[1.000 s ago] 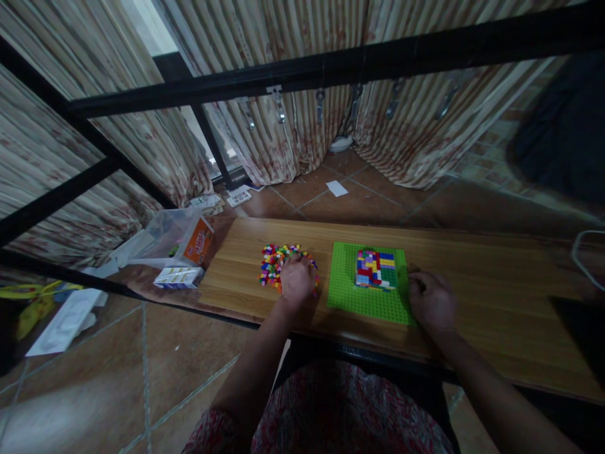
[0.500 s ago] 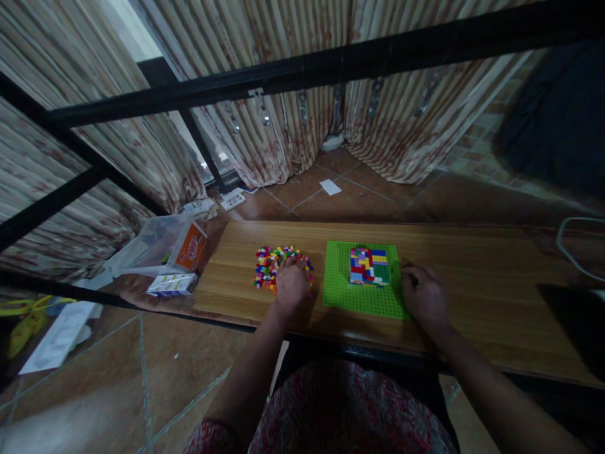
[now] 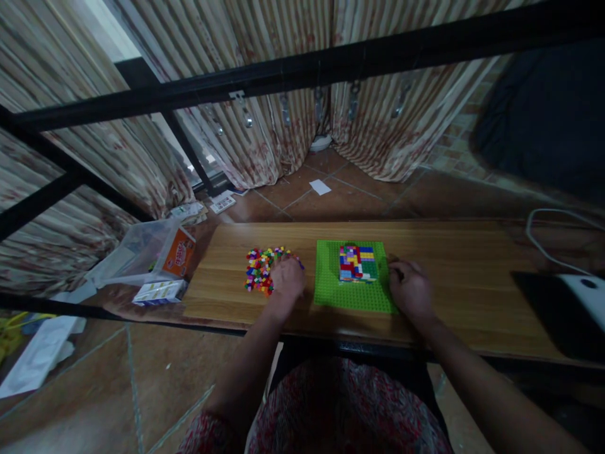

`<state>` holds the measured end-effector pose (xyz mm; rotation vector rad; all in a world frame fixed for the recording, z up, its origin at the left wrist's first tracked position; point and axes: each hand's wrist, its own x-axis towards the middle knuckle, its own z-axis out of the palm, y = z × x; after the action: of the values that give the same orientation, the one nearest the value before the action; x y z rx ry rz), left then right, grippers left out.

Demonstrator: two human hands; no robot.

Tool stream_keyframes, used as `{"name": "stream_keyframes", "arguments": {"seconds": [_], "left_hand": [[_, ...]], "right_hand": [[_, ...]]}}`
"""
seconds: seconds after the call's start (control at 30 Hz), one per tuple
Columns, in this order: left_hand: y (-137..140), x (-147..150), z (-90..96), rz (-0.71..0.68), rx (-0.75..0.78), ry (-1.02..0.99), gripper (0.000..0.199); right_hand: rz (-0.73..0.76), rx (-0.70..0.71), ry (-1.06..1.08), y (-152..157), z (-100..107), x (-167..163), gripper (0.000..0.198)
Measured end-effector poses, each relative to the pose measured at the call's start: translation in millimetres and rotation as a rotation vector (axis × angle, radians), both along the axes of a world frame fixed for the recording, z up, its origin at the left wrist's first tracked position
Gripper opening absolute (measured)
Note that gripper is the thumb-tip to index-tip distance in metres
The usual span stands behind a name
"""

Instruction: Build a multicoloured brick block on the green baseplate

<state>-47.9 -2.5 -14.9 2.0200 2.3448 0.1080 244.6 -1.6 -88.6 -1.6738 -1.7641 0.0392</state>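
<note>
My left hand (image 3: 288, 279) reaches down onto the right side of a pile of small colourful toy building bricks (image 3: 259, 271). Its fingertips are lost among the bricks, so whether they grip one does not show. A green studded baseplate (image 3: 350, 299) lies to the right of the pile. On its upper part stands a block built of multicoloured bricks (image 3: 358, 263), with red, yellow, blue, white and green on top. My right hand (image 3: 410, 289) rests at the baseplate's right edge, thumb and fingers curled together. Anything inside that curl is too dark to make out.
The wooden table (image 3: 454, 265) carries a black and white flat object (image 3: 558, 309) and a white cable (image 3: 532, 230) on the right. Left of it are a clear plastic bin (image 3: 146, 249) and a small box (image 3: 159, 292). A black metal bar (image 3: 283, 72) crosses beyond the table.
The whole view has shifted slightly, so everything appears further left. My left hand is still at the brick pile and my right hand still beside the baseplate. The brick block looks the same.
</note>
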Motion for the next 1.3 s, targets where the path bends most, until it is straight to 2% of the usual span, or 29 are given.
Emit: {"name": "stream_keyframes", "arguments": {"seconds": [0.17,0.27,0.37,0.5,0.63,0.9,1.07,1.3], "left_hand": [[-7.8,1.0,16.5,0.029,-0.015,-0.010,0.030],[-13.1,6.6,28.3,0.035,-0.030,-0.084,0.028],[-15.4,17.8,31.9,-0.101,0.023,-0.276,0.018],[-13.4,35.5,21.9,-0.320,0.097,-0.565,0.012],[-5.5,48.6,10.5,-0.393,0.119,-0.688,0.016],[11.2,64.3,8.1,-0.418,0.122,-0.760,0.019],[11.5,70.8,8.0,-0.452,0.154,-0.704,0.020],[9.1,78.5,10.6,-0.393,0.137,-0.630,0.018]], "right_hand": [[-0.013,-0.017,0.014,0.0,2.5,-2.5,0.023],[-0.012,-0.015,0.018,0.7,4.0,-3.1,0.023],[-0.006,-0.019,0.018,0.9,5.0,-3.5,0.022],[-0.005,-0.020,0.023,0.6,5.4,-4.4,0.022],[-0.008,-0.030,0.021,0.5,6.5,-5.4,0.022],[0.002,-0.030,0.040,0.0,9.0,-6.1,0.022],[-0.006,-0.034,0.031,0.3,7.7,-5.6,0.022],[-0.015,-0.023,0.028,0.2,5.0,-5.2,0.022]]}}
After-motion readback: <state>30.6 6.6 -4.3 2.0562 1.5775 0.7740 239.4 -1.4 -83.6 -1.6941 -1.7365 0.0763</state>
